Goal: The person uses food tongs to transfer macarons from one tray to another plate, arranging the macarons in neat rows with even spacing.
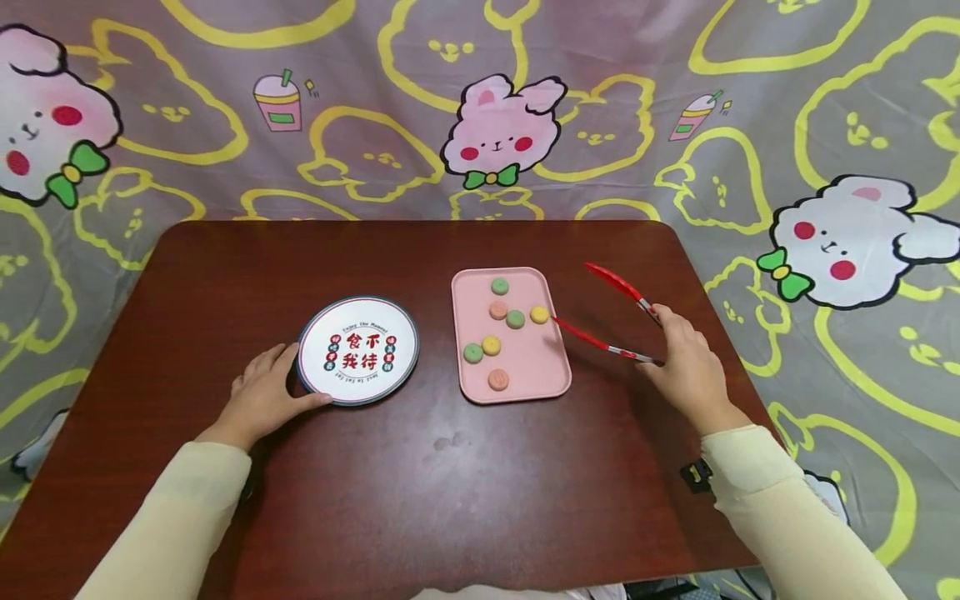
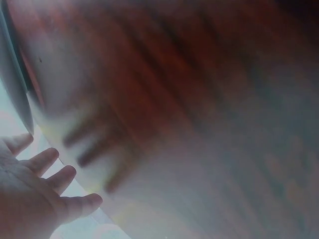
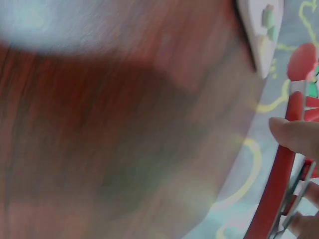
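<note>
My left hand [image 1: 258, 392] rests at the left side of a round white plate [image 1: 360, 312] with a dark rim and red lettering, thumb along the near rim. Its fingers look fairly straight and spread in the left wrist view. My right hand [image 1: 686, 358] grips a pair of red and silver tongs [image 1: 618, 283], their arms spread wide. The lower tip comes right up to a yellow macaron-like cookie [image 1: 539, 315] at the right edge of a pink tray [image 1: 532, 379]. Thumb and fingers hold the tongs [image 3: 284, 169] in the right wrist view.
Several other small round cookies lie on the tray, among them a green one [image 1: 499, 286], a peach one [image 1: 498, 380] and a yellow one [image 1: 491, 345]. The tray and plate stand on a dark brown table [image 1: 390, 500]. A patterned cloth [image 1: 375, 150] hangs behind and beside it.
</note>
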Available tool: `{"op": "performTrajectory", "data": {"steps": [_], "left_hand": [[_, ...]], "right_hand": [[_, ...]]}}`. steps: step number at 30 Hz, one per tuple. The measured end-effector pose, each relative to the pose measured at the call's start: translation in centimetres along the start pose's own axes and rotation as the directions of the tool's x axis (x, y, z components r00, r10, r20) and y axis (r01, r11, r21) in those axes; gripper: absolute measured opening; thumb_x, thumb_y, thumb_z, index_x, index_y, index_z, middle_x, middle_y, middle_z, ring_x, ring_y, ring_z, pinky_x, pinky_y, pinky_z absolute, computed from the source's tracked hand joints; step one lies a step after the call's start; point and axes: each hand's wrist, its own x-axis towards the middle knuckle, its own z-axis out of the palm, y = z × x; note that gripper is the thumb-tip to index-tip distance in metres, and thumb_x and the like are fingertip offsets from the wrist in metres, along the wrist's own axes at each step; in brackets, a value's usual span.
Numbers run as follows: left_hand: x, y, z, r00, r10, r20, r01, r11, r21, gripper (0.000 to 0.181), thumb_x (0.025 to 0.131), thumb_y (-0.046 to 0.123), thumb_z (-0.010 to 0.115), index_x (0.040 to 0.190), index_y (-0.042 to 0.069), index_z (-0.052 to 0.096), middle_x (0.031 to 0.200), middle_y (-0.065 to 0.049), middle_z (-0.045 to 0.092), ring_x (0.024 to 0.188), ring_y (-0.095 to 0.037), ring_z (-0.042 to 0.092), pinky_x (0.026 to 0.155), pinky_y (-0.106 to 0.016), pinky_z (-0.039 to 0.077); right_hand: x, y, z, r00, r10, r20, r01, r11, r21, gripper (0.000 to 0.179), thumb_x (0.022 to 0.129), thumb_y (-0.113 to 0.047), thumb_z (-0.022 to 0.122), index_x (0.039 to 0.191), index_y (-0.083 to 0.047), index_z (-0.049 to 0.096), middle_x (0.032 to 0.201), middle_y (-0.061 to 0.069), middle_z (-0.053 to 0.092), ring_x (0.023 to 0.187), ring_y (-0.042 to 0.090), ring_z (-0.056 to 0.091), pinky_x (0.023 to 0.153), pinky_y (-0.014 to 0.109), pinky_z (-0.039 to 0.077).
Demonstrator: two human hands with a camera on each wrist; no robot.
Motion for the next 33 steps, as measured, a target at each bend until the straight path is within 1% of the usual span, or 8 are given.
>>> {"op": "performTrajectory", "data": {"steps": [5,9,12,17,23,27,33], "left_hand": [[0.1,0.1,0.0,1.000,0.004,-0.009,-0.004,1.000,-0.014,0.117,0.070,0.073,0.067,0.151,0.002,0.021,0.149,-0.035,0.019,0.136,-0.055,0.013,0.098,-0.076,0.013],[0.3,0.1,0.1,1.000,0.007,-0.013,-0.007,1.000,-0.018,0.117,0.070,0.074,0.067,0.151,0.002,0.022,0.149,-0.035,0.020,0.136,-0.055,0.013,0.098,-0.075,0.013],[0.5,0.1,0.1,1.000,0.010,-0.014,-0.010,1.000,-0.017,0.117,0.070,0.074,0.067,0.151,0.002,0.022,0.149,-0.035,0.020,0.136,-0.054,0.013,0.098,-0.075,0.014],[0.4,0.2,0.0,1.000,0.004,-0.006,-0.004,1.000,-0.014,0.117,0.071,0.072,0.068,0.151,0.001,0.022,0.149,-0.035,0.020,0.136,-0.054,0.013,0.098,-0.075,0.014],[0.2,0.3,-0.1,1.000,0.002,-0.001,-0.002,1.000,-0.008,0.117,0.071,0.072,0.067,0.151,0.001,0.021,0.149,-0.035,0.020,0.136,-0.055,0.013,0.097,-0.076,0.014],[0.2,0.2,-0.1,1.000,-0.003,0.001,0.003,1.000,-0.005,0.117,0.071,0.072,0.067,0.151,0.000,0.021,0.149,-0.035,0.020,0.136,-0.055,0.013,0.097,-0.076,0.014],[-0.1,-0.1,0.1,1.000,-0.004,0.000,0.004,1.000,-0.005,0.117,0.071,0.072,0.067,0.151,0.000,0.021,0.149,-0.035,0.020,0.136,-0.055,0.013,0.097,-0.076,0.015]], "right_hand": [[-0.2,-1.2,-1.2,0.996,-0.019,0.088,0.020,1.000,-0.004,0.092,0.069,-0.009,0.085,0.145,-0.009,0.033,0.131,0.025,0.050,0.106,0.046,0.049,0.071,0.064,0.046],[-0.3,-2.0,-2.0,0.987,-0.037,0.158,0.039,0.999,-0.006,0.091,0.071,-0.012,0.085,0.145,-0.009,0.033,0.131,0.025,0.050,0.107,0.046,0.051,0.071,0.063,0.047],[-0.4,-2.5,-2.3,0.979,-0.070,0.193,0.073,0.997,-0.011,0.089,0.072,-0.012,0.084,0.145,-0.009,0.032,0.133,0.025,0.049,0.109,0.045,0.051,0.076,0.063,0.046],[-0.6,-3.1,-2.3,0.970,-0.124,0.208,0.127,0.992,-0.002,0.088,0.072,-0.011,0.084,0.144,-0.007,0.033,0.131,0.024,0.051,0.109,0.044,0.052,0.080,0.062,0.046],[-0.8,-3.7,-2.3,0.964,-0.146,0.224,0.148,0.989,0.005,0.084,0.073,-0.009,0.083,0.143,-0.011,0.037,0.122,0.021,0.057,0.102,0.039,0.056,0.075,0.058,0.048],[-1.2,-4.4,-2.5,0.954,-0.164,0.252,0.171,0.985,-0.004,0.084,0.072,-0.010,0.084,0.142,-0.012,0.038,0.120,0.019,0.058,0.101,0.037,0.058,0.073,0.057,0.050],[-1.6,-5.4,-2.8,0.935,-0.179,0.306,0.194,0.981,-0.020,0.084,0.071,-0.012,0.085,0.141,-0.013,0.039,0.122,0.018,0.058,0.103,0.036,0.058,0.073,0.056,0.051]]}}
